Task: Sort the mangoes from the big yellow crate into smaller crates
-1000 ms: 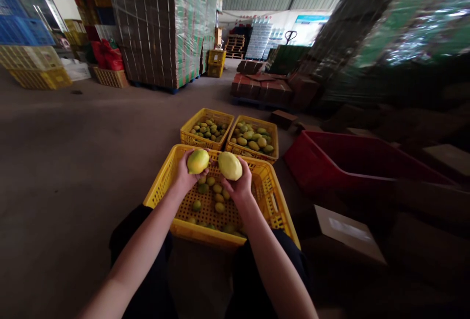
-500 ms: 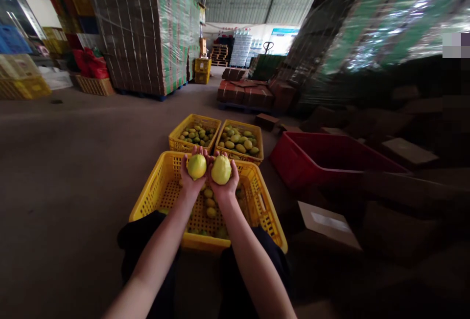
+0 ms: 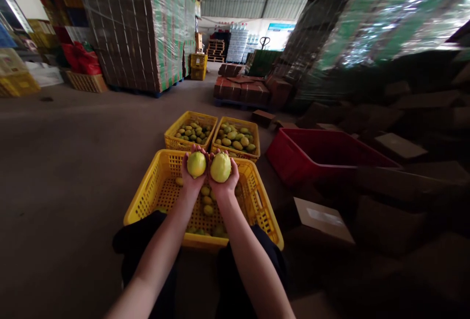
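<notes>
My left hand [image 3: 191, 178] cups a round yellow-green mango [image 3: 196, 164], palm up. Right beside it my right hand [image 3: 223, 182] cups a slightly larger yellow mango [image 3: 221, 167]. Both hands touch side by side above a yellow plastic crate [image 3: 147, 196] that stands between my knees and holds several small mangoes on its floor. Beyond it stand two more yellow crates, the left crate [image 3: 172, 135] and the right crate [image 3: 253, 138], each filled with green and yellow mangoes.
A red plastic tub [image 3: 293, 155] sits right of the crates. Cardboard boxes [image 3: 323, 218] lie at the right. Wrapped pallet stacks [image 3: 139, 25] rise at back left and right. Bare concrete floor [image 3: 73, 152] spreads to the left.
My hands have come together, palms up, with the two mangoes now side by side. The view has shifted a little, so the crates sit further left in the picture.
</notes>
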`<state>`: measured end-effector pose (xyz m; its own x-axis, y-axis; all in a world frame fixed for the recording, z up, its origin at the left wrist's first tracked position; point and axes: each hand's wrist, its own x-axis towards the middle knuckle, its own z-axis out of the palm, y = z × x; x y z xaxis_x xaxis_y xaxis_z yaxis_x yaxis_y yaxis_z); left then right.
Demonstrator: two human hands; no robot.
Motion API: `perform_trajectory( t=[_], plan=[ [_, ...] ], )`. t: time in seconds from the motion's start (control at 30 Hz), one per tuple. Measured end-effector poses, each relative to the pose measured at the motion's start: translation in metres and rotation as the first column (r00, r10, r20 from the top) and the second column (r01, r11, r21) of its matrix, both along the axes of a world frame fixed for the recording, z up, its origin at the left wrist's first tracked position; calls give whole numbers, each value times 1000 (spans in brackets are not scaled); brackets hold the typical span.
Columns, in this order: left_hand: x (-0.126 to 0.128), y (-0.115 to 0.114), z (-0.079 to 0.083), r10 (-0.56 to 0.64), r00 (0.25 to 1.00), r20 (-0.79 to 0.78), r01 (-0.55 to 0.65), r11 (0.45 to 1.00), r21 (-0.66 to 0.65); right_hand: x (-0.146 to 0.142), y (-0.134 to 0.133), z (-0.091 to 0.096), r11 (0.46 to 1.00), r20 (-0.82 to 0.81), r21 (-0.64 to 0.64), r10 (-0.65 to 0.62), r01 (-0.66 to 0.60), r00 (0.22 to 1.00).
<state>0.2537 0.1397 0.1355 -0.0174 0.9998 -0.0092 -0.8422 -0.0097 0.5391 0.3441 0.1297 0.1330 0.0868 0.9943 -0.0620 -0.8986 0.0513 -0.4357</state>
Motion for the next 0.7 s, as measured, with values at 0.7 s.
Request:
perform_trajectory(
  t=[0.7],
  plan=[
    [-25,-2,-18,95,937,-336,-66,993,94,-26,-1,-20,994,65,-110,-10,17,998]
  ],
)
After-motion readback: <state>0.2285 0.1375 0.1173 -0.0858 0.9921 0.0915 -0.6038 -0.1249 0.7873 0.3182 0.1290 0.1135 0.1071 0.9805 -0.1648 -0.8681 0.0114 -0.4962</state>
